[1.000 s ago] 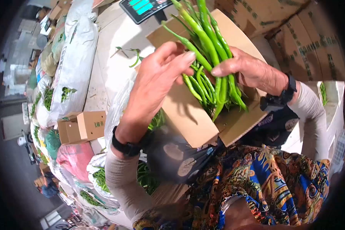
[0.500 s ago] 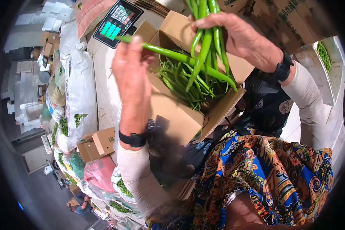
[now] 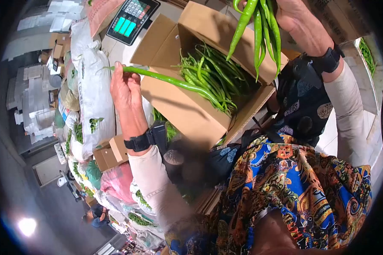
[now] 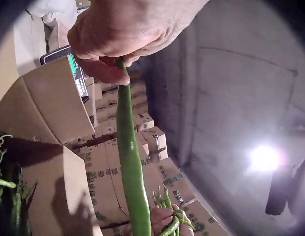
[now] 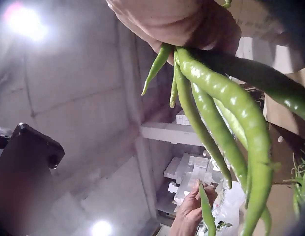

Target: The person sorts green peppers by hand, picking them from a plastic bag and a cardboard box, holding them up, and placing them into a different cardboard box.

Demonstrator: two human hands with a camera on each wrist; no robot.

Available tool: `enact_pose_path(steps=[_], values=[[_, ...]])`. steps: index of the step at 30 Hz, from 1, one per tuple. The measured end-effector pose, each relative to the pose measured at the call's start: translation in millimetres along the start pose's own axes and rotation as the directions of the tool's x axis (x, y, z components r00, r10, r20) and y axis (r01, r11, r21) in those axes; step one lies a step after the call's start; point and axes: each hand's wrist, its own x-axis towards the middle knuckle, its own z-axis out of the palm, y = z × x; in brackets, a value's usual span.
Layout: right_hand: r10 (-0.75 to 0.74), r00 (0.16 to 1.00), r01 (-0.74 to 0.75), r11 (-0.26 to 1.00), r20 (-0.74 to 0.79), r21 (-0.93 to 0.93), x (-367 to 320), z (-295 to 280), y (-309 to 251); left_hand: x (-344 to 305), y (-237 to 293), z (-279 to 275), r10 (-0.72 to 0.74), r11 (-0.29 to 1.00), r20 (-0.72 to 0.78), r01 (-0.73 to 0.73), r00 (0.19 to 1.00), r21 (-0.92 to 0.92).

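In the head view my left hand point(image 3: 127, 91) pinches one long green chili pepper point(image 3: 170, 80) near its stem end, beside the open cardboard box point(image 3: 178, 117). The pepper stretches across the box's near left flap, its tip over the pile of green peppers point(image 3: 212, 74) inside. Up close in the left wrist view, this pepper point(image 4: 129, 147) hangs down from thumb and fingers. My right hand point(image 3: 300, 23), at the top right, grips a bunch of green peppers point(image 3: 261, 36) that dangle above the box's far right side. The right wrist view shows the bunch point(image 5: 236, 103) spreading below the fist.
A digital scale point(image 3: 132, 21) with lit green displays stands beyond the box. White sacks point(image 3: 93, 97), a pink sack point(image 3: 117, 182) and a small carton point(image 3: 110, 153) line the left. At the far right, a white container holds more peppers point(image 3: 367, 55).
My left hand has drawn the single pepper away to the left and lower. My right hand has moved up and right with the bunch, so the two hands are farther apart.
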Motion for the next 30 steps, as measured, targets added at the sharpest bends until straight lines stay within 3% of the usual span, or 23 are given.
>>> enact_pose_path(steps=[4, 7, 14, 30], values=[[-0.027, 0.999, 0.025, 0.997, -0.018, -0.079, 1, 2, 6, 1, -7, -3, 0.017, 0.999, -0.046, -0.015, 0.999, 0.050], [-0.039, 0.999, 0.036, 0.989, -0.013, -0.144, 0, 4, 9, 6, -17, -14, -0.001, 0.986, 0.028, -0.004, 1.000, 0.168], [-0.021, 0.999, 0.016, 0.987, -0.030, -0.159, -3, 9, 13, 0, -36, 0, -0.024, 0.948, -0.055, 0.040, 0.998, 0.317], [-0.002, 1.000, 0.007, 0.983, 0.028, -0.185, -3, 8, 16, 0, -18, 2, -0.029, 0.959, -0.031, 0.037, 0.999, 0.280]])
